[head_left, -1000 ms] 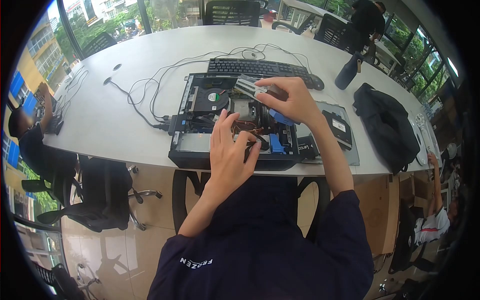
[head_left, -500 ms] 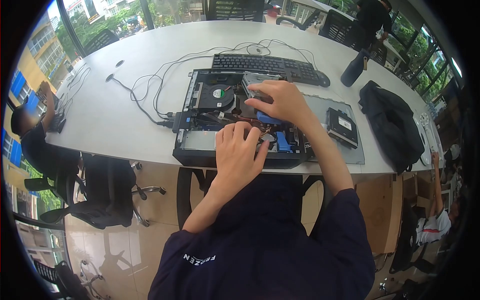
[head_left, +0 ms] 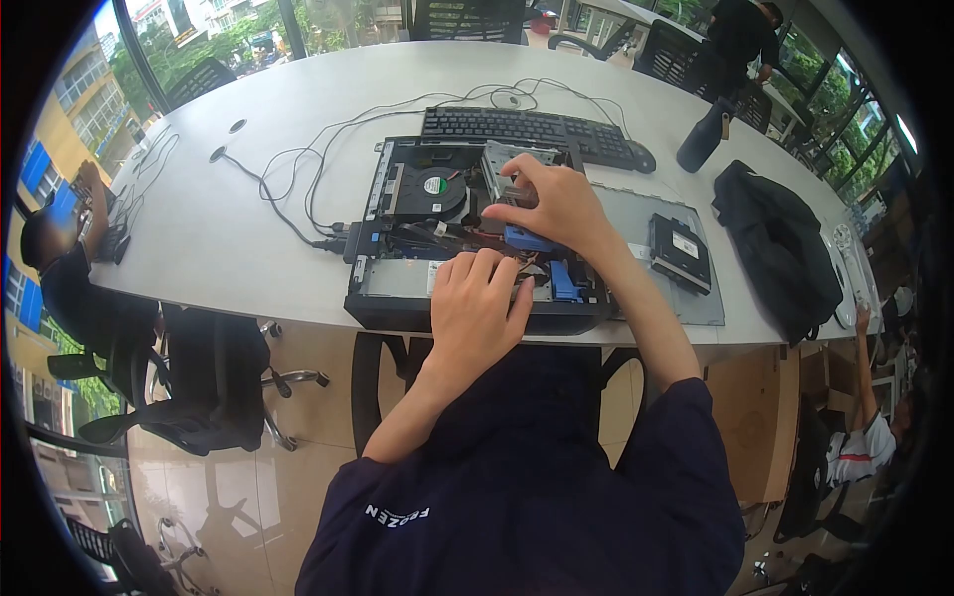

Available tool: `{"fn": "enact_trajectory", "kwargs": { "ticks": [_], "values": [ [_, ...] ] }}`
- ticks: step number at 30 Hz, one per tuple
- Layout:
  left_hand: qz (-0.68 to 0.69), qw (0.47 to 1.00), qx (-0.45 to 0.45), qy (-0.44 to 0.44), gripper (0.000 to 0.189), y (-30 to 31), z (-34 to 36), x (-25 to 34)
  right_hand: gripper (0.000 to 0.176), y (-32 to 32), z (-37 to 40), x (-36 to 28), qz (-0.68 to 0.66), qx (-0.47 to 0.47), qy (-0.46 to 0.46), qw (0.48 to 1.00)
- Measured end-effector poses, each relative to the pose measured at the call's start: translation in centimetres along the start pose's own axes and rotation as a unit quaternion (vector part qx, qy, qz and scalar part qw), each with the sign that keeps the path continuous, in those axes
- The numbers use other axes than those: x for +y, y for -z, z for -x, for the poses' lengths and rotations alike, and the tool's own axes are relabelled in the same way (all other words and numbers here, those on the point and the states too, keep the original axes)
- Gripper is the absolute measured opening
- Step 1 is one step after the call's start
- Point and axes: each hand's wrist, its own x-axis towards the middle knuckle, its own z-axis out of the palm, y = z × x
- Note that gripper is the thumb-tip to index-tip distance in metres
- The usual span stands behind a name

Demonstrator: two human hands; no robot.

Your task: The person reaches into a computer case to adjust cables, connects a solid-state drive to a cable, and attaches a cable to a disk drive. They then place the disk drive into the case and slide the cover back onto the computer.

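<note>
An opened desktop computer case [head_left: 397,310] lies on its side before me, with a round fan [head_left: 434,189] at its back left. My right hand [head_left: 561,204] is over the metal drive bracket [head_left: 504,159]; its thumb and bent index finger are apart, and its other fingers are partly hidden. Below that hand is a blue plastic latch [head_left: 527,238], with a second blue piece [head_left: 564,283] near the case front. My left hand [head_left: 472,303] rests on the front part of the case beside the loose cables, fingers curved and thumb apart. I see nothing held in it.
Behind the case lie a black keyboard [head_left: 497,124] and a mouse [head_left: 643,156]. An optical drive [head_left: 679,253] sits on a flat metal panel [head_left: 626,209] at right. Farther right are a dark bottle [head_left: 704,137] and a black bag [head_left: 780,248]. Cables [head_left: 263,184] run left.
The metal bracket under my right hand now sits lower and flatter. My right index finger has bent and lifted slightly. My left hand has hardly moved.
</note>
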Motion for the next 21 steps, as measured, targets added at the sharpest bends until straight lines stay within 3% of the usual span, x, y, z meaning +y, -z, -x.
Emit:
{"fn": "enact_trajectory", "kwargs": {
  "ticks": [12,21],
  "values": [
    [0.000,1.000,0.008,-0.017,0.017,0.2,-0.2,0.0,0.049,0.8,-0.8,0.2,-0.133,-0.067,-0.014,0.989],
    [0.196,0.976,-0.079,0.049,0.013,2.8,-1.1,-0.8,0.047,0.7,-1.0,0.1,-0.096,-0.045,0.011,0.994]
  ]
}}
